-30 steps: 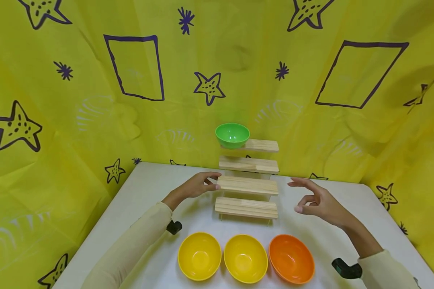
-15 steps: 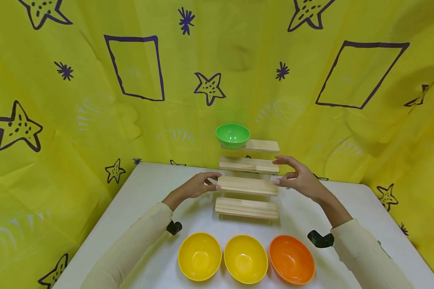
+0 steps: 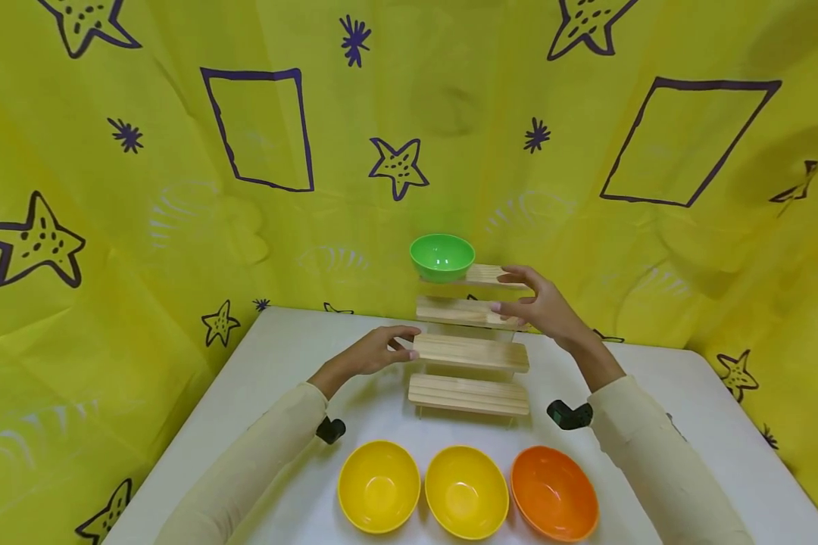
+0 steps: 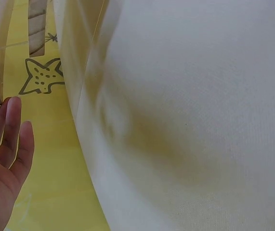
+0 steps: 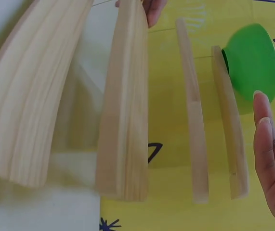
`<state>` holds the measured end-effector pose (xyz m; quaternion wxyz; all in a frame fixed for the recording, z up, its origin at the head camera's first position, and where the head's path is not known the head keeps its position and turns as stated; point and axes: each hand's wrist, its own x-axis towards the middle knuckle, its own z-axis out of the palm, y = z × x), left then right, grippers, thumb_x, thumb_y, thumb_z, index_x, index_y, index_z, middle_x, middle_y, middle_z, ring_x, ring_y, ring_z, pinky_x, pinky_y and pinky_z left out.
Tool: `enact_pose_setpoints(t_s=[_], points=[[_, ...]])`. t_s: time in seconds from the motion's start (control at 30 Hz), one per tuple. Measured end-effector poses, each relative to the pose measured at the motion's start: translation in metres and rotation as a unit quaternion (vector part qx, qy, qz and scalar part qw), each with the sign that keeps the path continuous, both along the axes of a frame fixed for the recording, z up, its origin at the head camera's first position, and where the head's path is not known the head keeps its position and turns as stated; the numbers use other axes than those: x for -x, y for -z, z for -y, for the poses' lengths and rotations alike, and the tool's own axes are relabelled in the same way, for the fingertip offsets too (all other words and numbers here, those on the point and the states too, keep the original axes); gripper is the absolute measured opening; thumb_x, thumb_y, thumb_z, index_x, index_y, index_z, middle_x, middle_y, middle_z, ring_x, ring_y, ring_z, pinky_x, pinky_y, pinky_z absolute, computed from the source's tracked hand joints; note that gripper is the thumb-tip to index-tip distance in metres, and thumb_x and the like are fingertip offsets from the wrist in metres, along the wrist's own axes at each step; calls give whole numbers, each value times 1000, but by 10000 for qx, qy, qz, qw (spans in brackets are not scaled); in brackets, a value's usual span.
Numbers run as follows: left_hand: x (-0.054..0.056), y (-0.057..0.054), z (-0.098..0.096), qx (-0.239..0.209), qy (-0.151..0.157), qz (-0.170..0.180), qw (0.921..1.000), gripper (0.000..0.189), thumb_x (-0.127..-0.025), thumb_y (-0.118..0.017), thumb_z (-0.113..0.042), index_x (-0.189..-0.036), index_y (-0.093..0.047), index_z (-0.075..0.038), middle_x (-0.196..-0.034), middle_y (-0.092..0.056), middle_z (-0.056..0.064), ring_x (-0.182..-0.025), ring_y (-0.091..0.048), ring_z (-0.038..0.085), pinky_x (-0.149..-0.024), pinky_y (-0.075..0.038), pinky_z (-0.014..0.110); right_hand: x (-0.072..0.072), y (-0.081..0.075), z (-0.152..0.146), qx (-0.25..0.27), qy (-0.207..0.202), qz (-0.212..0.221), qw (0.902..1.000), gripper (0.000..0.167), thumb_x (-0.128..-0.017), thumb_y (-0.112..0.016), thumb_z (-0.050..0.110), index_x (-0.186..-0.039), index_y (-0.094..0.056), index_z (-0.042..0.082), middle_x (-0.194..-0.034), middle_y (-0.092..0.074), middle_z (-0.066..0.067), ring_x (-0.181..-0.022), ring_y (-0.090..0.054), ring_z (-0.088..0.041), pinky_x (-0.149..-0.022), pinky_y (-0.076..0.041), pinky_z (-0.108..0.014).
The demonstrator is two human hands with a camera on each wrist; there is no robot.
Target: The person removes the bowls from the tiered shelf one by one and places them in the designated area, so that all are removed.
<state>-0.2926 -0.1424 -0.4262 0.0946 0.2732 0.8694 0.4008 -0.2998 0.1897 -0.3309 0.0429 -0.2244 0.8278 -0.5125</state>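
A stepped stand (image 3: 470, 352) with several wooden planks rises at the middle back. My left hand (image 3: 375, 350) pinches the left end of its second plank from the bottom; in the left wrist view, that hand's fingers (image 4: 13, 113) meet the plank's end. On the left part of the top plank sits a green bowl (image 3: 443, 257). My right hand (image 3: 548, 310) is at the right ends of the two upper planks, thumb and fingers spread apart with nothing held. The right wrist view has its fingers (image 5: 264, 139) beside the green bowl (image 5: 253, 62), apart from it.
In front of the stand, two yellow bowls (image 3: 379, 492) and an orange bowl (image 3: 554, 496) stand in a row on the white table (image 3: 300, 333). A yellow patterned curtain (image 3: 245, 242) hangs close behind the stand and along both sides.
My right hand has moved left and up, from right of the stand to the right ends of its upper planks. The left hand stays at the plank's end. The bowls stay put.
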Motion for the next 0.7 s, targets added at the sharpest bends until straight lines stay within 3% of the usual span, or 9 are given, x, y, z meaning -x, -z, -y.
enact_pose_setpoints(t_s=[0.2,0.43,0.7], points=[[1,3,-1,-21,-26,23,10000,53,-100,-64,-27,-148,-49,-10,-142,-56,19,-116,-64,31,-92,-56,38,11,-2,14,100,149,87,9998,82,-93,-72,32,-158,-26,11,-155,-40,-14,-97,-73,-30,-72,-56,-36],[0,1,-1,19,-10,19,10000,53,-101,-64,-28,-148,-49,-9,-141,-57,19,-115,-64,31,-91,-56,39,22,-5,27,209,259,151,9993,84,-94,-70,34,-159,-23,11,-156,-38,-15,-90,-71,-21,-73,-57,-35],[1,0,0,15,-50,56,10000,53,-100,-64,-27,-148,-49,-9,-139,-58,19,-112,-65,30,-89,-56,37,31,-7,40,417,179,269,9986,86,-92,-71,32,-159,-22,10,-154,-39,-17,-93,-71,-33,-68,-59,-35]])
